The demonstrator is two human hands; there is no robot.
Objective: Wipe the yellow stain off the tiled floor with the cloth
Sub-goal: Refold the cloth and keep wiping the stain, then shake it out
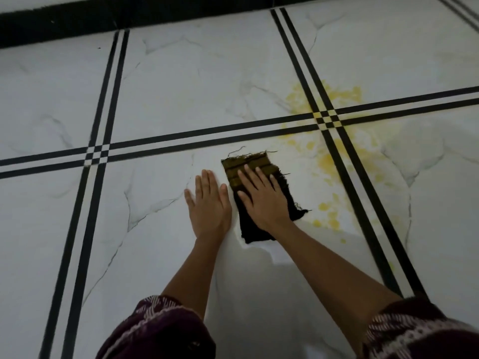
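We kneel over the floor (181, 86), white marbled tiles crossed by paired black stripes (207, 133). Our right hand (264, 200) lies palm down on the cloth (255, 233), fingers straight and a little spread, pointing toward 11 o'clock; it presses the cloth flat and curls round nothing. The cloth is a dark, frayed rectangle with an olive band at its far end, lying flat on the tile just below the horizontal stripes, loose threads trailing from its edges. Our left hand (208, 206) rests at 9 o'clock from the cloth, just beside it, palm flat on bare tile, fingers straight and close together, holding nothing. The stain (329, 161) sits at 1 to 3 o'clock from the cloth, spread around the stripe crossing (327, 117), with scattered yellow spots running down to 4 o'clock near the cloth's near right corner. The cloth does not cover the main yellow patch. Patterned maroon sleeves (160, 330) show at 6 o'clock, and a black band (129, 19) runs along the floor's edge at 12 o'clock.
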